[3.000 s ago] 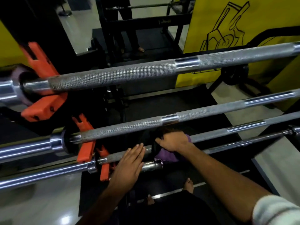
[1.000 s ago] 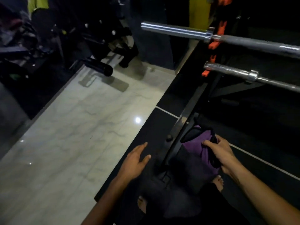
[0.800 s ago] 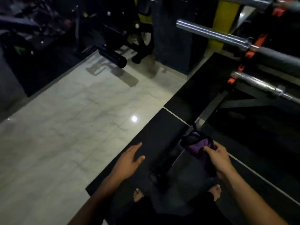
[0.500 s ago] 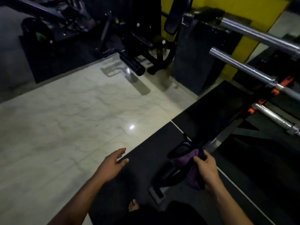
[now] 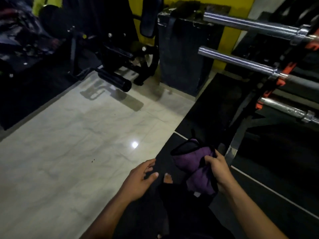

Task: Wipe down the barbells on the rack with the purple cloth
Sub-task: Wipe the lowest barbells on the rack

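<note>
Gripped purple cloth (image 5: 198, 168) bunched in right hand (image 5: 218, 168), low beside rack upright (image 5: 241, 128); left hand (image 5: 139, 180) spread, empty. Barbells (image 5: 241, 62) racked upper right, well apart from cloth. Best refolded to a clean face (judgement) before wiping sleeves. Pale glossy tile floor (image 5: 69, 144), dim gym.

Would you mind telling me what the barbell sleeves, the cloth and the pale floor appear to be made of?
The barbell sleeves look like polished or chromed steel: bright streaks run along the round bars. The purple cloth, bunched in the right hand, seems a soft, matte fabric with a dark edging, possibly microfibre. The pale floor looks like glossy marble or marble-look tile: grey veining, joint lines and a mirrored light spot.
</note>
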